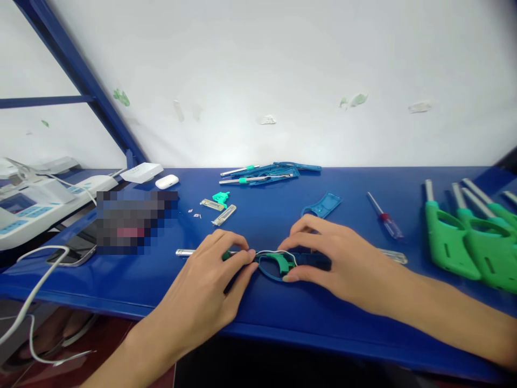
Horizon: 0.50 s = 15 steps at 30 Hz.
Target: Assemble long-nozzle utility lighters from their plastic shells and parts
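A long-nosed lighter (266,274) with a dark blue shell lies across the front of the table, its inside parts showing. In its finger loop sits a green trigger (284,263), and a thin white wire (269,251) runs along the loop's top. My left hand (214,269) pinches the neck, with the metal tube (184,252) sticking out to the left. Thumb and fingers of my right hand (335,258) grip the shell beside the trigger. Beyond my right wrist shows the end of a clear fuel tank (396,256). A loose blue shell half (323,205) lies behind my right hand.
A screwdriver (385,218) and several green lighters (452,242) lie to the right. Blue lighter parts (274,173) are piled by the wall. Small clear tanks (224,215) and green triggers (221,198) lie left of centre. A phone (76,248), cables and white earbud case (167,181) are further left.
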### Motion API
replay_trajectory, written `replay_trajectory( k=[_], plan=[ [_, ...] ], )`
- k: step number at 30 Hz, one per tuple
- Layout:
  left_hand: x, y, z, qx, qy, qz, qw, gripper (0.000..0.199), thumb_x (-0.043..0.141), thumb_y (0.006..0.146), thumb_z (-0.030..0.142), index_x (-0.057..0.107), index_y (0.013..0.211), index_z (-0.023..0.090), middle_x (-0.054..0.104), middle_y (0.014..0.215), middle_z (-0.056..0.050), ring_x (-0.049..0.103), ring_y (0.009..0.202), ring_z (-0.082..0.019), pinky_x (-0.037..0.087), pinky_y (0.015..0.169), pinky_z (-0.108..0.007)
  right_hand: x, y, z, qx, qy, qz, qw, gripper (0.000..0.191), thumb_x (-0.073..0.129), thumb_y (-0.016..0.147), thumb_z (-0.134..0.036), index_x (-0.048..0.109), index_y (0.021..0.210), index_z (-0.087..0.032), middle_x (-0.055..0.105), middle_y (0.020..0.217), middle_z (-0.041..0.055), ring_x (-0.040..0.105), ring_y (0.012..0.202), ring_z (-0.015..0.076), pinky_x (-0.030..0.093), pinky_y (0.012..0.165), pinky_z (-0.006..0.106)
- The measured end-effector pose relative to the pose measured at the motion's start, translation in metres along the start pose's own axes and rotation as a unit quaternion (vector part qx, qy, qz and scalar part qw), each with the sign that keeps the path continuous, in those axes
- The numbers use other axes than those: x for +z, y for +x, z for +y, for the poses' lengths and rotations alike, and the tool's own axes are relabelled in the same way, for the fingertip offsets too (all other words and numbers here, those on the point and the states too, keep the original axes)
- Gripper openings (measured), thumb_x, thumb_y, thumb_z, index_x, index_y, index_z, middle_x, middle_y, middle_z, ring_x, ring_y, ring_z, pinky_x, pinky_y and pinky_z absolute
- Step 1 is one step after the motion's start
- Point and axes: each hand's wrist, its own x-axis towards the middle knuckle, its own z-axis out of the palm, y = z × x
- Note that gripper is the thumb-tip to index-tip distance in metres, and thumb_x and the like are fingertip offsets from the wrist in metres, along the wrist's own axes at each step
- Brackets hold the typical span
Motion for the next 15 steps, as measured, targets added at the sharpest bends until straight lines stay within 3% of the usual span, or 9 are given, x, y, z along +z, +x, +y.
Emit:
replay_trajectory(
  k=[5, 11, 15],
  plan=[
    [0.0045, -0.0019, -0.0052, 0.008, 0.007, 0.008, 1.0, 0.013, 0.055, 0.103, 0.013, 0.066, 0.104, 0.02, 0.06, 0.108, -0.003, 0.059, 0.097, -0.014, 0.048, 0.084, -0.027, 0.0028, -0.0008, 0.0034, -0.014, -0.019, 0.031, 0.999, 0.022, 0.071, 0.093, -0.048, 0.071, 0.108, -0.032, 0.059, 0.133, -0.0016, 0.063, 0.11, 0.0203, 0.05, 0.093, 0.037],
    [0.0064, -0.0016, -0.0089, -0.009, -0.01, 0.007, 1.0, 0.014, 0.053, 0.104, 0.013, 0.065, 0.104, 0.02, 0.059, 0.101, 0.0, 0.06, 0.089, -0.012, 0.048, 0.08, -0.026, 0.0031, 0.0004, 0.0078, -0.04, -0.032, 0.031, 0.998, 0.025, 0.071, 0.093, -0.047, 0.073, 0.113, -0.032, 0.068, 0.107, -0.0022, 0.063, 0.102, 0.0194, 0.05, 0.085, 0.035],
    [0.0052, -0.0015, -0.0099, -0.006, 0.002, -0.01, 1.0, 0.029, 0.051, 0.104, 0.012, 0.064, 0.127, 0.024, 0.058, 0.1, -0.001, 0.057, 0.088, -0.016, 0.049, 0.079, -0.031, 0.0038, 0.0004, 0.0099, -0.055, -0.038, 0.032, 0.997, 0.025, 0.07, 0.094, -0.045, 0.075, 0.116, -0.035, 0.067, 0.105, -0.0023, 0.064, 0.095, 0.0167, 0.049, 0.083, 0.032]
  ],
)
